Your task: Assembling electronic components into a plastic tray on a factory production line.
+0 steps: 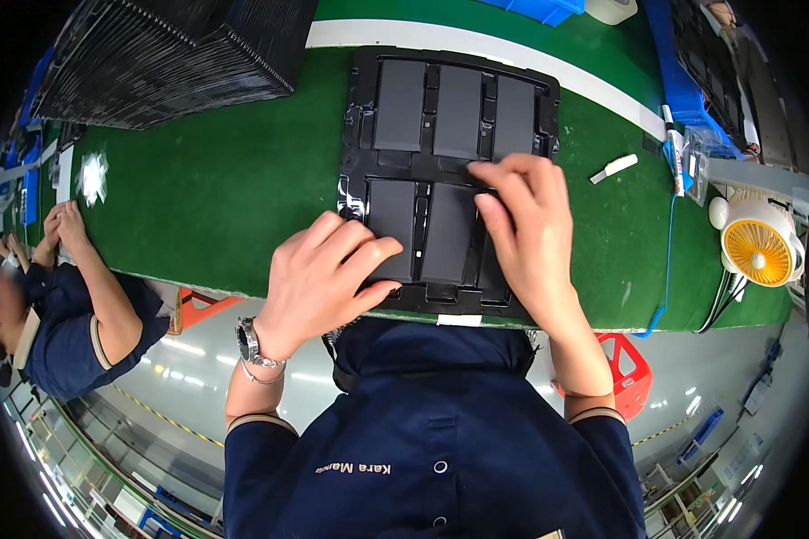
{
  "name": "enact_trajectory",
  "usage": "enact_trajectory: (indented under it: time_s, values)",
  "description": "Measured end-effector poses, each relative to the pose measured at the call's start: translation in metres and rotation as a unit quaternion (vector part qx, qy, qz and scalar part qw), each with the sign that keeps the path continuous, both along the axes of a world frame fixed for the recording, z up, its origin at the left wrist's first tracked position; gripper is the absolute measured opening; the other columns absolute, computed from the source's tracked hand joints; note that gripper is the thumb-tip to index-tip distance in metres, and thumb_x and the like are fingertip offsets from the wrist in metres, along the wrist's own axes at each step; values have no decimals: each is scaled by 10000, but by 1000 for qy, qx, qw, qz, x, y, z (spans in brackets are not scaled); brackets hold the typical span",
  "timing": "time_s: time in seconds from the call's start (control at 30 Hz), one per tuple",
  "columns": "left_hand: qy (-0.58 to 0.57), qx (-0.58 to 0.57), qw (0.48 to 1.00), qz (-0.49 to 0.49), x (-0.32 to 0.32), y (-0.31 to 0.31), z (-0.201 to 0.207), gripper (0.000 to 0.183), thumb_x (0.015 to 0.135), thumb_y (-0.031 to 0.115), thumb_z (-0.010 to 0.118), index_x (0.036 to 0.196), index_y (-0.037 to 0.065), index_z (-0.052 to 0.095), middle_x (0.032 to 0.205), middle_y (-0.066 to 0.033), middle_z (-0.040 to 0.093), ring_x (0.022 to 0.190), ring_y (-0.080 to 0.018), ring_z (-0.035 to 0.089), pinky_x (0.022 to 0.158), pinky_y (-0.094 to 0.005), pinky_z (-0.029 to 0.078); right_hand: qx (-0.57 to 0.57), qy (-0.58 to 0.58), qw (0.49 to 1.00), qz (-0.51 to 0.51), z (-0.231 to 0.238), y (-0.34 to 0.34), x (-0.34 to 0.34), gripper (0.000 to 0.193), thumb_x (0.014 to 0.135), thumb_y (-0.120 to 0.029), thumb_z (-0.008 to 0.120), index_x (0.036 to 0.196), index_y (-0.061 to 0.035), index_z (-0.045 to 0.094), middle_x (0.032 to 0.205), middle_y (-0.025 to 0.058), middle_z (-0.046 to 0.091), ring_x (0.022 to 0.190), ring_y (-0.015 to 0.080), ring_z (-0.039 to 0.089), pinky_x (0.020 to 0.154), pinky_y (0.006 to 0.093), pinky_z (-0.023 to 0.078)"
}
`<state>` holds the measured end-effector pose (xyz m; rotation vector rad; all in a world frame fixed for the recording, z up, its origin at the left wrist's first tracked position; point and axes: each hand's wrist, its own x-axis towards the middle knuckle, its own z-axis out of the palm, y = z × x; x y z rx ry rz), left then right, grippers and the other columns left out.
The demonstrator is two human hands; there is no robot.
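A black plastic tray (404, 166) lies on the green bench in front of me, with several flat dark-grey rectangular pieces in its compartments. My left hand (319, 274) is at the tray's near left side; its thumb and forefinger are apart, over the edge of the lower left piece (392, 225). Over the tray's right half, my right hand (532, 220) has its bent fingers and thumb apart, near the top of the lower middle piece (449, 235). It hides most of the lower right piece. Neither hand shows anything gripped.
A tall stack of black trays (166, 63) stands at the far left. To the right lie a small white-capped tool (614, 168), a marker pen (673, 153) and a yellow-and-white fan (757, 251) with cables. A co-worker's hands (65, 225) are at the bench's left end.
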<state>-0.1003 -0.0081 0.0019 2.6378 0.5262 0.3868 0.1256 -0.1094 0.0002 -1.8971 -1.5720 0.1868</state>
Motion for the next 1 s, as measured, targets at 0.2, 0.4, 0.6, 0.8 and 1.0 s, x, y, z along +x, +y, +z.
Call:
enact_trajectory:
  time_s: [0.2, 0.4, 0.6, 0.8, 1.0]
  values:
    - [-87, -370, 904, 196, -11, -20, -20, 755, 812, 221, 739, 1453, 37, 384, 695, -21, 640, 503, -70, 489, 472, -197, 367, -30, 164, 986, 0, 8, -14, -3, 195, 865, -91, 656, 1044, -14, 645, 844, 88, 582, 752, 251, 536, 703, 355, 445]
    - [-160, -670, 699, 192, 5, -40, 14, 714, 946, -4, 517, 1524, 66, 102, 1091, -134, 667, 895, -173, 700, 672, -237, 529, -35, 354, 933, 47, -2, -22, -32, 43, 909, -26, 619, 922, 13, 611, 796, 72, 545, 715, 171, 546, 629, 295, 450]
    - [-212, -677, 680, 188, 18, -50, 14, 478, 924, -27, 570, 1326, 38, 319, 1071, -93, 640, 943, -157, 677, 746, -251, 544, -22, 592, 803, 62, -2, -21, -46, 77, 959, -47, 574, 933, 24, 563, 887, 49, 540, 738, 97, 560, 639, 260, 466]
    - [-226, -654, 697, 188, 30, -54, 16, 448, 931, -17, 567, 1300, 30, 317, 1062, -73, 567, 851, -102, 640, 714, -239, 559, -11, 586, 805, 87, 5, -20, -44, 58, 956, -17, 559, 916, 24, 551, 894, 54, 528, 678, 87, 567, 598, 246, 479]
    - [-253, -616, 724, 178, 34, -57, 14, 440, 926, -35, 551, 1286, 14, 302, 1043, -81, 562, 830, -104, 629, 723, -255, 551, -11, 492, 867, 77, 10, -23, -45, 51, 936, -4, 581, 905, 28, 555, 849, 67, 532, 656, 114, 574, 581, 269, 478]
